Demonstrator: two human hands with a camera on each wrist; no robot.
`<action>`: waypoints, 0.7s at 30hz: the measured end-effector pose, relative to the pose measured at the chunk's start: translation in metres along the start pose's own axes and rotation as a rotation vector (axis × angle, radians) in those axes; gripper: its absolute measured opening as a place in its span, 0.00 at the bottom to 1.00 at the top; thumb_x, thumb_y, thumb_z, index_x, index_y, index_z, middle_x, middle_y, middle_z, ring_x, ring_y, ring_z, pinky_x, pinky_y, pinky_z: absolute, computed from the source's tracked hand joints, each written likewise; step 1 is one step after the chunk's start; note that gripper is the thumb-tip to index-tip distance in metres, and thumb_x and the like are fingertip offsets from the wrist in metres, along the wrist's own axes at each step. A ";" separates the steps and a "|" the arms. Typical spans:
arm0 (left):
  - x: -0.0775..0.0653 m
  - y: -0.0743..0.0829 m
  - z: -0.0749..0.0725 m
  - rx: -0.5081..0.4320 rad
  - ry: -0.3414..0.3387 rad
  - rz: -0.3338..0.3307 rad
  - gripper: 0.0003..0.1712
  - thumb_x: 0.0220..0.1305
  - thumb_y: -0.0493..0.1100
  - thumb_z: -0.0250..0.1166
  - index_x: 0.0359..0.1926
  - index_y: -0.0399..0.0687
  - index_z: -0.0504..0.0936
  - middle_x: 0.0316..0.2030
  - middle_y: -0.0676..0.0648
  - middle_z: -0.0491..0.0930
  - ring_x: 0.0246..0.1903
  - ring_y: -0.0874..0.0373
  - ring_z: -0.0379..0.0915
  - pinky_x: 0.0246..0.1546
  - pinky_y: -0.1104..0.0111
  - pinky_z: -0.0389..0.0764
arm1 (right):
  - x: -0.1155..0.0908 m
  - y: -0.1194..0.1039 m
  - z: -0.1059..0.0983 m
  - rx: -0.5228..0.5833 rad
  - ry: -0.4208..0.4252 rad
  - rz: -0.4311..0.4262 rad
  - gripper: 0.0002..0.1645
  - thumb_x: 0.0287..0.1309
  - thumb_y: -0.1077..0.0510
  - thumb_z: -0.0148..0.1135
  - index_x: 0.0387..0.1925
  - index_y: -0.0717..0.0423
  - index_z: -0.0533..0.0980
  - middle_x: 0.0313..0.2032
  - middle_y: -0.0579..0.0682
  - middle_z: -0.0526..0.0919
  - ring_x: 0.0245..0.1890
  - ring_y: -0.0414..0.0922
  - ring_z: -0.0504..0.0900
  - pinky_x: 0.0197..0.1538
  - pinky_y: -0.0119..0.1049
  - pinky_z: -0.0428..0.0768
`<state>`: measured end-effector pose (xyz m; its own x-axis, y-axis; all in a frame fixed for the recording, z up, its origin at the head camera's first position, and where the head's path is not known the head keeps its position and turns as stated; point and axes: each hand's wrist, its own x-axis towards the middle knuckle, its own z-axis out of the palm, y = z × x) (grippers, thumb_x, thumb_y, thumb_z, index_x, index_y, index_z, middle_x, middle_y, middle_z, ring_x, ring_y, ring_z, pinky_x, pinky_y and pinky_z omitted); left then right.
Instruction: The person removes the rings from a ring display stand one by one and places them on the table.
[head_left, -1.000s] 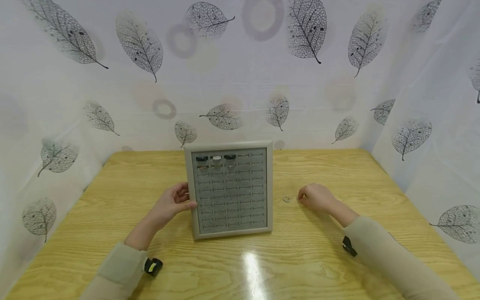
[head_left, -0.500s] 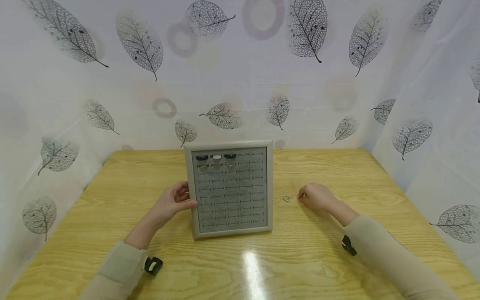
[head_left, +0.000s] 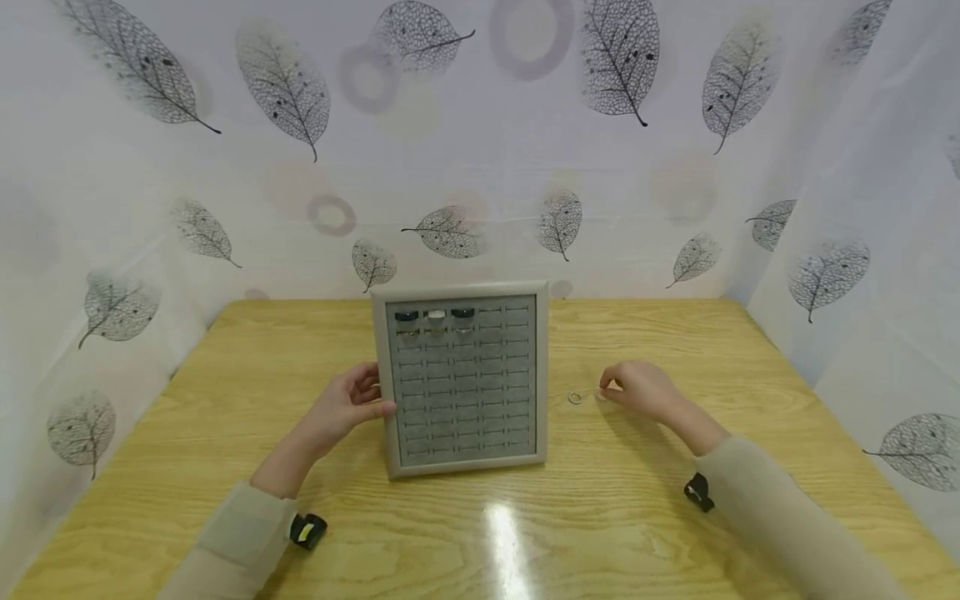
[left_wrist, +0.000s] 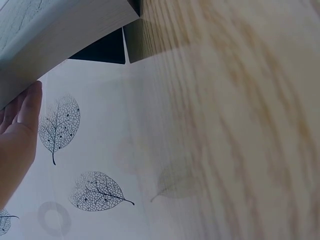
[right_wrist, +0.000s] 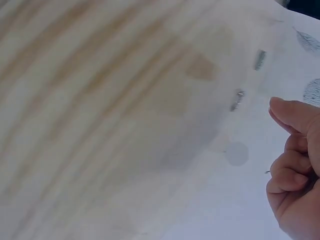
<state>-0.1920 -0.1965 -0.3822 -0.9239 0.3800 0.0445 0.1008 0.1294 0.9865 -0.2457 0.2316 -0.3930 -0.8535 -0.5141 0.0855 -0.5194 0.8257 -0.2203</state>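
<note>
A framed grey ring display board (head_left: 467,383) with rows of slots stands on the table in the head view. Dark and white rings (head_left: 436,316) fill its upper left slots. My left hand (head_left: 347,408) grips the board's left edge, thumb toward the front and fingers behind; the left wrist view shows the hand (left_wrist: 17,135) at the frame. Right of the board, a thin silver ring (head_left: 574,398) lies on the table, with a second ring (head_left: 601,395) by my right fingertips. In the right wrist view, both rings look clear of my right hand (right_wrist: 300,165), whose fingers are loosely bent.
The wooden table (head_left: 480,533) spreads around the board. A white leaf-patterned cloth (head_left: 480,167) hangs behind and at both sides. Each wrist carries a small black camera, the left camera (head_left: 307,531) and the right camera (head_left: 698,492).
My right hand has drawn slightly away to the right, its fingertips parting, and the second ring now shows at their tips. The left hand and the board have stayed put.
</note>
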 end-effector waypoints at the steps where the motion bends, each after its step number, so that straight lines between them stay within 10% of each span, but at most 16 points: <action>1: 0.000 0.000 0.000 -0.004 0.000 -0.003 0.39 0.54 0.37 0.64 0.61 0.29 0.54 0.55 0.32 0.62 0.55 0.41 0.60 0.48 0.66 0.71 | -0.001 -0.002 -0.003 0.000 0.012 -0.003 0.05 0.49 0.60 0.63 0.28 0.58 0.80 0.28 0.50 0.81 0.28 0.46 0.77 0.30 0.41 0.76; 21: 0.000 0.001 0.000 -0.009 -0.008 0.007 0.38 0.54 0.37 0.64 0.61 0.29 0.54 0.55 0.32 0.63 0.55 0.42 0.61 0.48 0.67 0.70 | -0.010 -0.039 -0.041 0.046 0.284 -0.106 0.06 0.48 0.61 0.64 0.31 0.58 0.80 0.16 0.38 0.68 0.15 0.36 0.58 0.18 0.30 0.59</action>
<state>-0.1921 -0.1966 -0.3816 -0.9201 0.3885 0.0497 0.1034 0.1186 0.9875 -0.2183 0.2139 -0.3453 -0.7759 -0.5056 0.3774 -0.6091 0.7561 -0.2393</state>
